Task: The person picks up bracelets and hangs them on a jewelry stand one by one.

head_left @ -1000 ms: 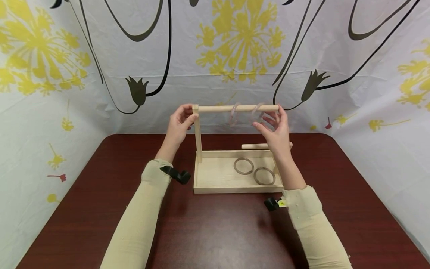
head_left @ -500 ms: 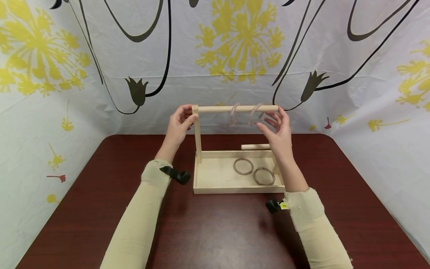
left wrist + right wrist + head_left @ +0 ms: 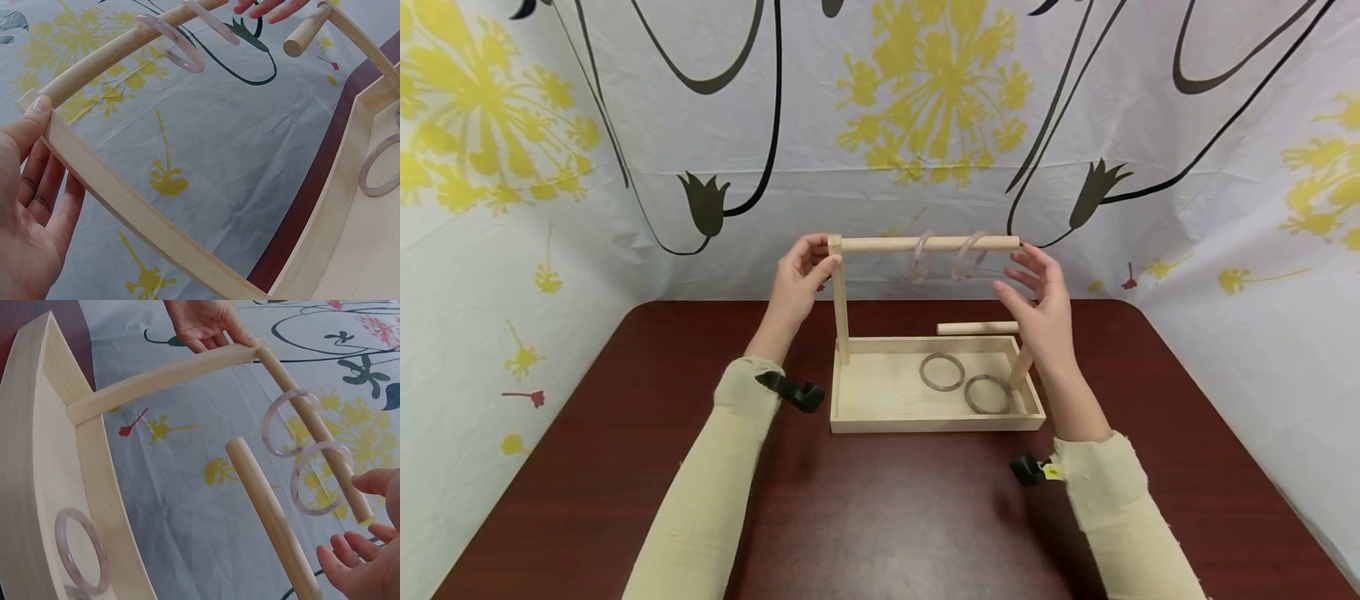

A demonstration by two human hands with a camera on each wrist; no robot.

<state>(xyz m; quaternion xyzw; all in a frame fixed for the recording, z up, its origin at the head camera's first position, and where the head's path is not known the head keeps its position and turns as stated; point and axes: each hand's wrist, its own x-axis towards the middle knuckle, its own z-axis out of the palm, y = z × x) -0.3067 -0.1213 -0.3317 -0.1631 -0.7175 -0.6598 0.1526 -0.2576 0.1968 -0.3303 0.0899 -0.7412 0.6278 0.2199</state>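
Her left hand (image 3: 801, 271) pinches the rack's corner post (image 3: 841, 300), steadying it. Two pale bangles (image 3: 946, 255) hang on the top rod (image 3: 928, 242); two more lie in the tray (image 3: 880, 392) on the worktop (image 3: 887, 508). Her right hand (image 3: 1037, 300) hovers, fingers spread, holding nothing; best keep that corner braced.

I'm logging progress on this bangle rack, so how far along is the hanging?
Done: two bangles hang on the top rod. In hand: the left hand steadies the rack's corner post; the right hand is open beside the rod's free end, holding nothing. Left: two bangles lie in the wooden tray.
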